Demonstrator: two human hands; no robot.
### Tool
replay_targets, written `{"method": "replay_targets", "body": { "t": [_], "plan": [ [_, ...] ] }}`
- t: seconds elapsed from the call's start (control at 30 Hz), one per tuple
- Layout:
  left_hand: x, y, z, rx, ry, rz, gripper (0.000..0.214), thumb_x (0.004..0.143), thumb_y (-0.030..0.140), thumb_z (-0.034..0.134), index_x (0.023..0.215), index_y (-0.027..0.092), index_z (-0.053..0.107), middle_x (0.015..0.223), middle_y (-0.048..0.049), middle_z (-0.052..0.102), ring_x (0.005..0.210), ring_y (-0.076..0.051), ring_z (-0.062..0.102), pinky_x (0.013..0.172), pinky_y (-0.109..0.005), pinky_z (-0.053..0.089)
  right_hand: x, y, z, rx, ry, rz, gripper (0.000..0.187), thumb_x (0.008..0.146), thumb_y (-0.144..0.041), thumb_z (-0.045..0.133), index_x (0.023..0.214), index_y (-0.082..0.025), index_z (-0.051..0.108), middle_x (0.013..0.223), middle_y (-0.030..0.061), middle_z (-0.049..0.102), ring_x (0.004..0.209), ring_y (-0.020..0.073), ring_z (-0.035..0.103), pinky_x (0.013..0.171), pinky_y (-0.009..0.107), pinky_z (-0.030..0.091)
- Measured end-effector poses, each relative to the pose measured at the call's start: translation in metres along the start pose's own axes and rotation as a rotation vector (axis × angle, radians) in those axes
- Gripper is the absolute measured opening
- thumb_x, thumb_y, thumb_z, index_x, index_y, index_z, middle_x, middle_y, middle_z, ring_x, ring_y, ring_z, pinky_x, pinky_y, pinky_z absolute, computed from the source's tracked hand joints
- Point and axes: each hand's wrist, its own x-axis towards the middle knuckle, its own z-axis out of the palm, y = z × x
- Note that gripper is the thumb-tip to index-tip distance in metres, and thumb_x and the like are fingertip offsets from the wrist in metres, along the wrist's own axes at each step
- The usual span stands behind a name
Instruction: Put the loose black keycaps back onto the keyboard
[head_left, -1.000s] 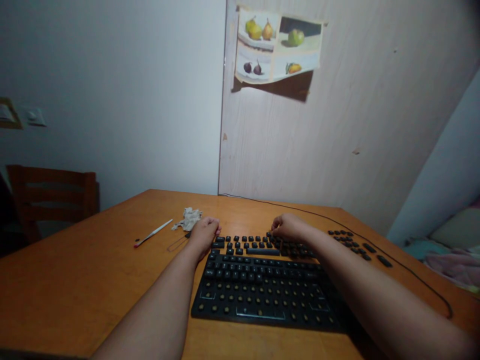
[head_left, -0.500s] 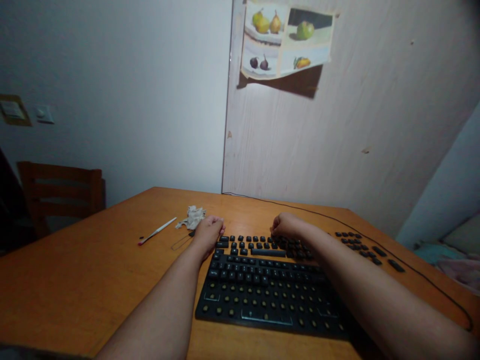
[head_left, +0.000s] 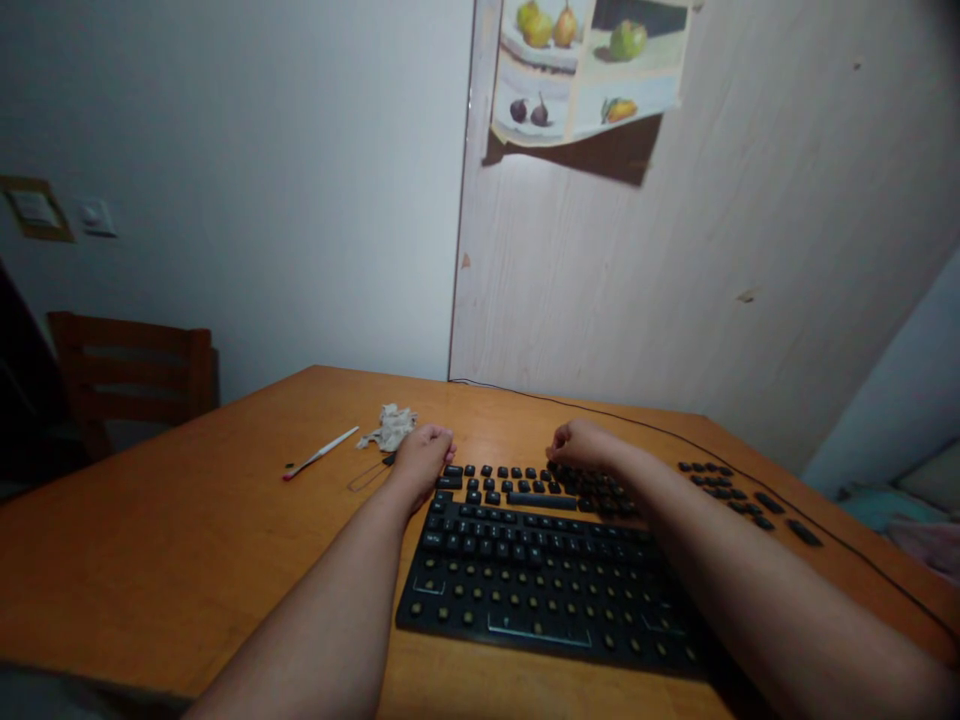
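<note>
A black keyboard (head_left: 540,595) lies on the orange wooden table (head_left: 172,560), many of its keys bare stems without caps. Loose black keycaps (head_left: 517,487) lie in rows along its far edge. My left hand (head_left: 420,455) rests at the keyboard's far left corner with its fingers curled under. My right hand (head_left: 581,443) is closed over the loose keycaps at the far middle, fingertips hidden. What either hand holds, if anything, does not show.
More loose keycaps (head_left: 739,497) lie to the right. A white stick-like tool (head_left: 319,455), a crumpled tissue (head_left: 391,427) and a thin wire loop (head_left: 364,477) lie left of my left hand. A black cable (head_left: 675,432) runs along the back. A wooden chair (head_left: 127,365) stands at left.
The view has shifted a little, so everything sits slightly more to the right. Both hands stay in the same places on the keyboard's far edge.
</note>
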Motion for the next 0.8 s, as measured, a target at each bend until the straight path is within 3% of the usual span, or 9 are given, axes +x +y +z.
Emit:
{"method": "replay_targets", "body": {
  "t": [0.37,0.8],
  "plan": [
    [0.0010,-0.0020,-0.0014,0.016,-0.003,0.014,0.025,0.073,0.041,0.065,0.073,0.016,0.060,0.068,-0.0043,0.066,0.059,-0.013,0.058,0.058,-0.024,0.042,0.0070,0.0031,0.0061,0.052,-0.028,0.027,0.032,0.094,-0.036,0.058,0.120,-0.018,0.060,0.122,0.0087,0.060,0.101,0.0216,0.061,0.085,0.041,0.053],
    [-0.0028,0.0031,0.0008,0.015,-0.005,0.027,0.024,0.073,0.040,0.065,0.073,0.017,0.057,0.065,-0.0027,0.063,0.056,-0.012,0.055,0.056,-0.024,0.040,0.0013,0.0035,0.0051,0.117,-0.058,-0.039,0.033,0.094,-0.036,0.059,0.121,-0.017,0.059,0.122,0.0086,0.060,0.101,0.0219,0.061,0.085,0.042,0.054]
  ]
}}
